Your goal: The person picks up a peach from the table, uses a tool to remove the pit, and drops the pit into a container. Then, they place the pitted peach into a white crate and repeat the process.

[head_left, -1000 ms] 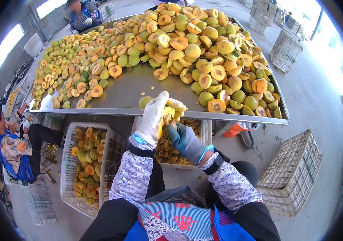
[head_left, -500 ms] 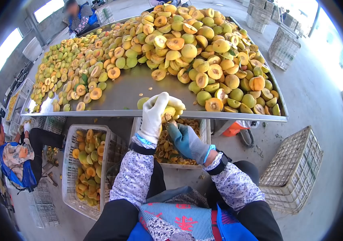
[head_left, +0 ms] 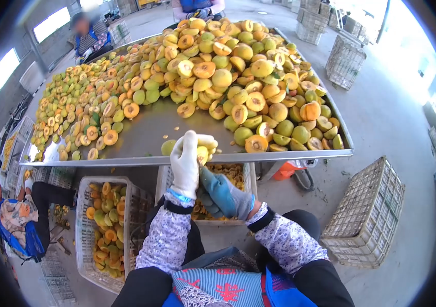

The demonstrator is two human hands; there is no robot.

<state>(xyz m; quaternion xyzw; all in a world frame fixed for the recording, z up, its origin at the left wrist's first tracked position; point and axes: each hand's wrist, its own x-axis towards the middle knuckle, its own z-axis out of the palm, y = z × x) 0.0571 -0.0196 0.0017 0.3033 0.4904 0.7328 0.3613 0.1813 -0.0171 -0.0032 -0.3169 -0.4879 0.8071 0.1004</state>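
My left hand (head_left: 184, 166), in a white glove, is closed around a yellow peach half (head_left: 203, 154) in front of the metal table's near edge. My right hand (head_left: 226, 195), in a blue and grey glove, is closed just below the fruit, its fingertips against or very near it. Whatever those fingers grip is hidden. Beneath both hands stands a white crate (head_left: 251, 185) with cut fruit pieces in it. A greenish peach (head_left: 168, 147) lies on the table beside my left hand.
A large heap of halved peaches (head_left: 259, 69) covers much of the metal table (head_left: 159, 120). A crate of fruit halves (head_left: 130, 204) stands at my left, an upturned crate (head_left: 363, 215) at my right. Co-workers sit at left (head_left: 21, 215) and beyond the table (head_left: 93, 38).
The view has shifted, so the table sits lower and further left in it. My right hand has closed in under the fruit, which my left hand still holds.
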